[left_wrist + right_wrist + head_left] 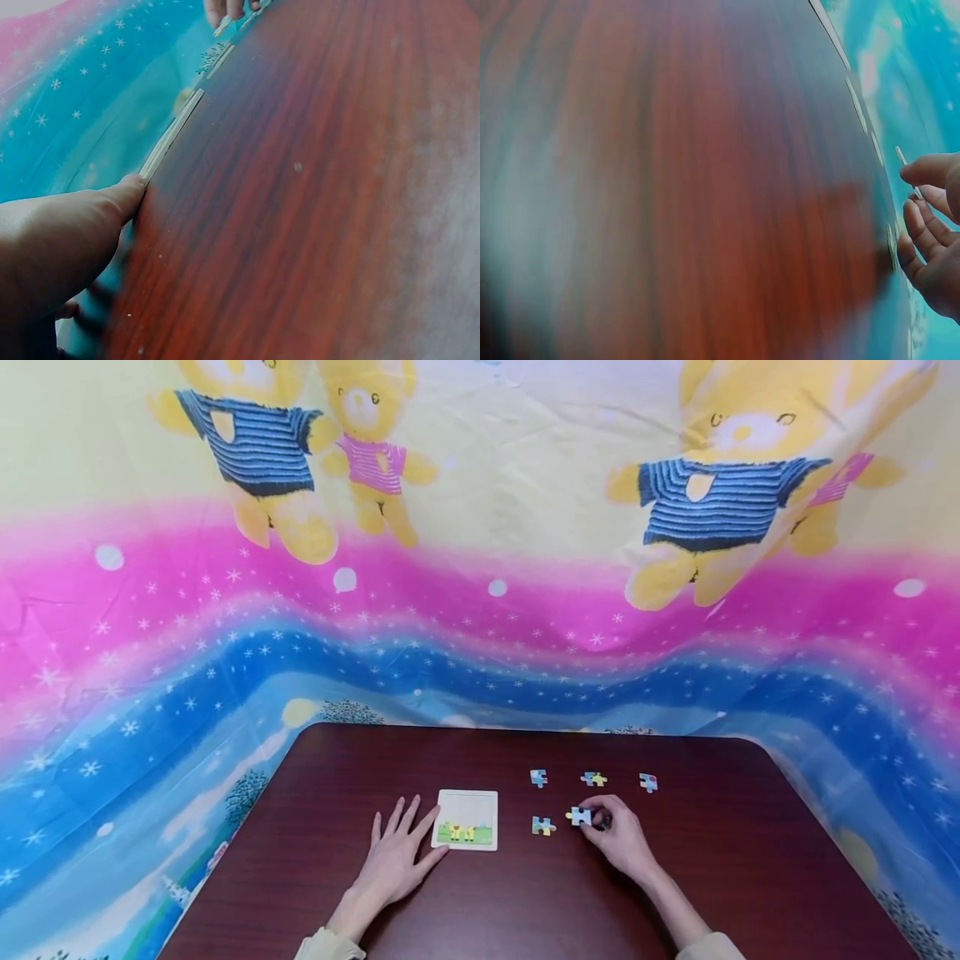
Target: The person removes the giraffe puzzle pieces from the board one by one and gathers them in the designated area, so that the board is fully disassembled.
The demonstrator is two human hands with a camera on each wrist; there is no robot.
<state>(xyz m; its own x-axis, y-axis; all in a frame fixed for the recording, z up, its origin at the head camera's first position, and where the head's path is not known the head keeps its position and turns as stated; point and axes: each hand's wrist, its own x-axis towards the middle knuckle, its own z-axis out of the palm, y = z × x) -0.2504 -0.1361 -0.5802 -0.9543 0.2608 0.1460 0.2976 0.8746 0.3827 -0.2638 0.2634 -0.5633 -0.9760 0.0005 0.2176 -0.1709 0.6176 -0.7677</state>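
Observation:
A square puzzle tray with a pale rim lies on the dark table, its lower part filled with green and yellow picture pieces. My left hand lies spread beside it, thumb and a fingertip touching its left edge; in the left wrist view the thumb meets the tray's side. Between thumb and fingers my right hand pinches a light-blue jigsaw piece, seen edge-on as a thin piece above the table in the right wrist view. Just left of it lies another jigsaw piece.
Farther back lie a blue-white piece, a yellow-blue piece and a blue piece with red. The brown table has rounded far corners. A curtain printed with bears hangs behind and along the sides.

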